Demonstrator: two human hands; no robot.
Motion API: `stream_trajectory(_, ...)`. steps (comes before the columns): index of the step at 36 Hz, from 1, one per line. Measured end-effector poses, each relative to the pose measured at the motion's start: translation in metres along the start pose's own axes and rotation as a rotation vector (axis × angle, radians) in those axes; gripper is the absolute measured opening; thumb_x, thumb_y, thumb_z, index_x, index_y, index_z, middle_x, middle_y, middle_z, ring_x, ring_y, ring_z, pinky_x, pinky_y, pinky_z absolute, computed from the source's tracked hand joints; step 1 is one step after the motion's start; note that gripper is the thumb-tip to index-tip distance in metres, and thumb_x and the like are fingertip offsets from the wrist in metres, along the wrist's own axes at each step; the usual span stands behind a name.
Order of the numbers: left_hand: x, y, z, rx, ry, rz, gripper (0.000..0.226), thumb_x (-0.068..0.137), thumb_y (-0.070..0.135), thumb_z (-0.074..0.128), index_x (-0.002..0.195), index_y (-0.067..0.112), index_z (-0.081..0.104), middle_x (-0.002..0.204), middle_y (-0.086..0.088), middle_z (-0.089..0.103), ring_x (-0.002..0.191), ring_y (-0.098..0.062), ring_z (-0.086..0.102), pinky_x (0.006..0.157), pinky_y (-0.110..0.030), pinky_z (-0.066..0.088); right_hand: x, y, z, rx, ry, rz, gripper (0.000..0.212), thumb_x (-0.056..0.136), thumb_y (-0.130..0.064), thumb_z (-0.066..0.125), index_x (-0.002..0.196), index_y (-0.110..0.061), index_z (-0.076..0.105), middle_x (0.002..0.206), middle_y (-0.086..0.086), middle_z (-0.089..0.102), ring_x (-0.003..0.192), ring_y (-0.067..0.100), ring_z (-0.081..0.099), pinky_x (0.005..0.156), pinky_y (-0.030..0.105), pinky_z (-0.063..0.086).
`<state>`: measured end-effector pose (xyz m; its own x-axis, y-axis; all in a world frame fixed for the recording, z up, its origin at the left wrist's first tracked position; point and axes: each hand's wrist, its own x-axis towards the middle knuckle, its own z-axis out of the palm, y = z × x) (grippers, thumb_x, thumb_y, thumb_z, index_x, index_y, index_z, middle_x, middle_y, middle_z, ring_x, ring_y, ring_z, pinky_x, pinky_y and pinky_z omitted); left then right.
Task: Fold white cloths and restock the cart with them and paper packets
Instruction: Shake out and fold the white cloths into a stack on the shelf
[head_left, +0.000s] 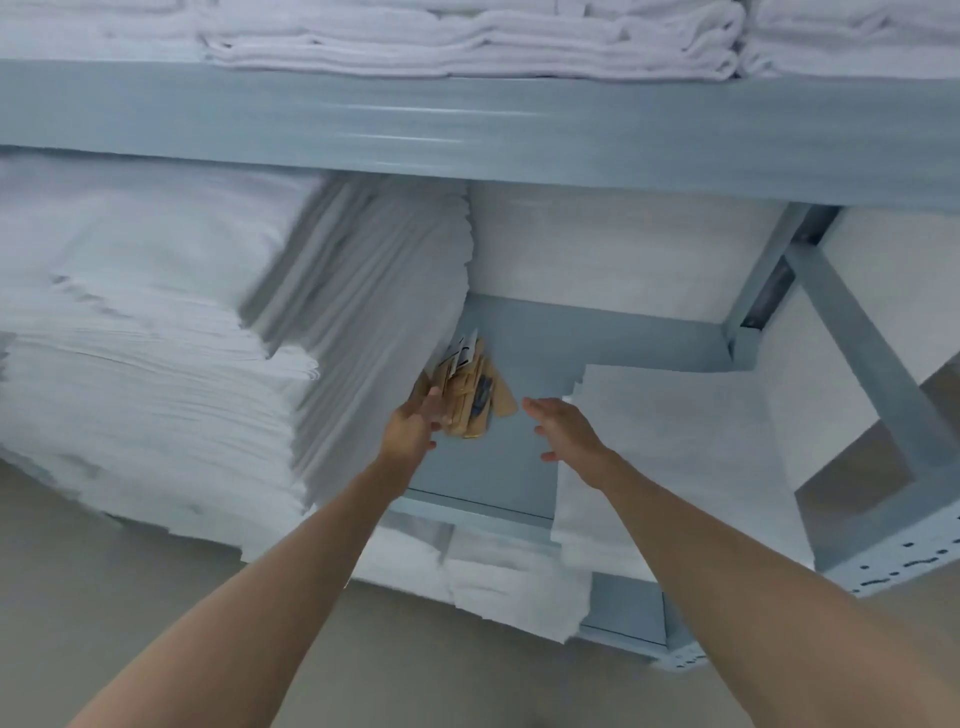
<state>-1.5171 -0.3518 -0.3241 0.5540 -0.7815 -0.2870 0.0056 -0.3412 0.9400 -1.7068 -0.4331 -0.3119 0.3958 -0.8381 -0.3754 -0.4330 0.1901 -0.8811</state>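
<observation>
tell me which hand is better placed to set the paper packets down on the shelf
Left. The left hand already holds the brown paper packets over the bare shelf beside the tall cloth stack. The right hand is open, holding nothing.

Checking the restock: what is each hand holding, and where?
Left hand grips the brown paper packets by their near ends; right hand is open, holding nothing.

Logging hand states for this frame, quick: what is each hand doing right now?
Left hand: holds a bunch of brown paper packets beside the tall cloth stack.
Right hand: open, fingers straight, holding nothing.
</observation>
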Motion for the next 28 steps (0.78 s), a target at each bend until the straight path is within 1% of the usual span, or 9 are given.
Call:
stream_trajectory(3,0.021,-0.006,0.009,-0.037,0.038,-0.015,0.046,0.102,0.042,0.048,0.128,0.007,0.060,0.109,-0.007,0.066,0.093,-0.021,0.061,0.085,-0.040,0.052,0.023,0.002,0.004,0.020,0.008,0.014,0.018,0.097,-0.043,0.056,0.100,-0.025,0.057,0.133,0.019,0.056,0.121,0.034,0.055,0.098,0.054,0.050)
stream_trajectory(6,0.033,-0.010,0.017,-0.007,0.027,-0.003,0.048,0.102,0.043,0.048,0.138,0.011,0.053,0.127,-0.008,0.062,0.113,-0.026,0.059,0.101,-0.045,0.049,0.048,0.008,0.015,0.036,-0.001,0.040,0.031,0.098,-0.044,0.055,0.116,-0.019,0.057,0.131,0.013,0.057,0.120,0.029,0.056,0.098,0.051,0.051)
stream_trajectory(8,0.046,-0.015,0.023,0.038,0.019,0.055,0.046,0.103,0.040,0.048,0.139,0.013,0.053,0.135,-0.007,0.057,0.116,-0.023,0.055,0.103,-0.038,0.045,0.067,0.011,0.022,-0.028,-0.011,0.003,0.038,0.099,-0.042,0.052,0.120,-0.012,0.059,0.127,0.012,0.058,0.115,0.028,0.056,0.100,0.048,0.050)
stream_trajectory(11,0.079,-0.029,0.030,0.282,0.046,0.145,0.035,0.103,0.032,0.047,0.126,0.010,0.063,0.137,-0.008,0.051,0.111,-0.022,0.048,0.096,-0.030,0.035,0.100,0.017,0.034,-0.139,-0.001,-0.074,0.046,0.096,-0.040,0.049,0.109,0.002,0.062,0.115,0.011,0.060,0.100,0.024,0.056,0.088,0.036,0.043)
stream_trajectory(14,0.122,-0.050,0.040,0.473,0.050,0.214,0.028,0.099,0.022,0.049,0.118,0.010,0.067,0.137,-0.010,0.053,0.125,-0.026,0.039,0.108,-0.033,0.028,0.136,0.036,0.048,-0.177,0.022,-0.111,0.038,0.096,-0.032,0.050,0.091,0.005,0.057,0.097,0.013,0.057,0.087,0.025,0.054,0.077,0.035,0.038)
stream_trajectory(17,0.159,-0.071,0.054,0.574,0.147,0.276,0.033,0.096,0.029,0.055,0.125,0.015,0.064,0.146,-0.007,0.044,0.137,-0.027,0.031,0.115,-0.039,0.026,0.169,0.057,0.058,-0.262,0.065,-0.163,0.042,0.091,-0.036,0.047,0.086,0.005,0.056,0.087,0.016,0.059,0.086,0.031,0.056,0.081,0.038,0.039)
stream_trajectory(20,0.186,-0.092,0.068,0.717,0.235,0.421,0.044,0.094,0.034,0.058,0.133,0.014,0.058,0.152,-0.005,0.040,0.143,-0.024,0.026,0.117,-0.038,0.017,0.199,0.078,0.062,-0.273,0.102,-0.188,0.032,0.095,-0.035,0.052,0.110,-0.009,0.064,0.107,0.010,0.061,0.109,0.029,0.054,0.098,0.046,0.043)
stream_trajectory(24,0.214,-0.111,0.079,0.866,0.267,0.472,0.058,0.096,0.040,0.052,0.147,0.015,0.039,0.156,-0.003,0.034,0.146,-0.023,0.021,0.119,-0.040,0.010,0.235,0.097,0.062,-0.316,0.185,-0.173,0.043,0.093,-0.039,0.055,0.135,-0.028,0.054,0.137,0.005,0.050,0.132,0.027,0.037,0.108,0.049,0.036)
stream_trajectory(28,0.238,-0.125,0.088,0.967,0.247,0.498,0.065,0.097,0.041,0.047,0.154,0.021,0.023,0.158,-0.001,0.027,0.146,-0.022,0.020,0.118,-0.042,0.022,0.266,0.106,0.060,-0.390,0.219,-0.197,0.051,0.094,-0.040,0.052,0.144,-0.031,0.044,0.150,0.000,0.038,0.139,0.025,0.028,0.109,0.044,0.023)
